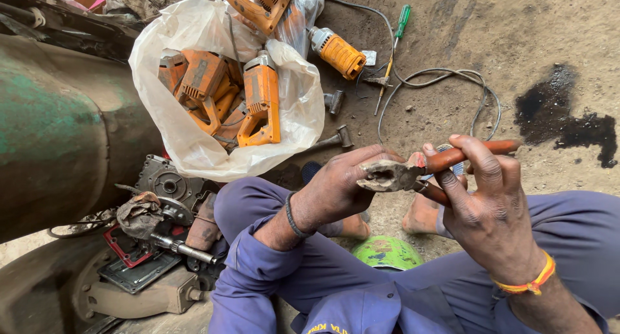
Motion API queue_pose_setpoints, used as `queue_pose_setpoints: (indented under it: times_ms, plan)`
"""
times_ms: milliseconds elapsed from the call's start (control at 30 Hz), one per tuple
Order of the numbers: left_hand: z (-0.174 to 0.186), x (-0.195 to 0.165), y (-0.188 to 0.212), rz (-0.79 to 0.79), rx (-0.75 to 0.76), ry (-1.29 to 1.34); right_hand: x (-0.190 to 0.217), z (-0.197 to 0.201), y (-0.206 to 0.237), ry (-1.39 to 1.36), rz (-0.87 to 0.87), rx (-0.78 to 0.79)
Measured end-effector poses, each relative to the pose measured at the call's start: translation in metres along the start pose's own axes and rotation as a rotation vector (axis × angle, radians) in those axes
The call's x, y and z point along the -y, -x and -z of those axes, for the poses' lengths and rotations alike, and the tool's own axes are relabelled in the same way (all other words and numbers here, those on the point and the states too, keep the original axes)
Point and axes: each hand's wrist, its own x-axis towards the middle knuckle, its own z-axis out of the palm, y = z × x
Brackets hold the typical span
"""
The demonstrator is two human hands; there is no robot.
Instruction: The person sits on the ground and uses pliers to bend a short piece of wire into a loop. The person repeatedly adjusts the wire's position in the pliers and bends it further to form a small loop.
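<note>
My right hand (487,208) grips a pair of pliers (413,174) by its orange-red handles, jaws pointing left. My left hand (342,185) is closed around the worn metal jaws, fingers curled at the tip; anything pinched in the jaws is hidden by my fingers. A black band sits on my left wrist and an orange-yellow thread on my right wrist. I sit on the ground in blue overalls, knees apart, bare feet below the pliers.
A white plastic bag (194,147) holds several orange power-tool housings (261,101). Another orange motor body (336,52), a green-handled screwdriver (402,21), a small hammer (336,139) and cables lie on the dirt. Greasy gear parts (161,211) and a large green-grey drum (58,134) are left. Oil stain right.
</note>
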Motion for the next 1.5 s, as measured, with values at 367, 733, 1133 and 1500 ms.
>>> queue_pose_setpoints:
  times_ms: [367,733,1133,1500]
  plan:
    - [-0.016,0.007,0.006,-0.01,-0.067,0.129,0.003,-0.008,0.01,0.022,-0.028,-0.038]
    - [-0.023,0.011,0.007,-0.023,-0.061,0.228,0.004,-0.006,0.01,0.046,-0.041,-0.024]
    - [-0.023,0.006,0.006,-0.024,-0.087,0.237,0.008,0.005,0.006,0.024,-0.042,-0.103]
    - [-0.032,0.006,0.0,0.08,-0.159,0.143,0.003,0.016,0.001,0.113,-0.048,0.015]
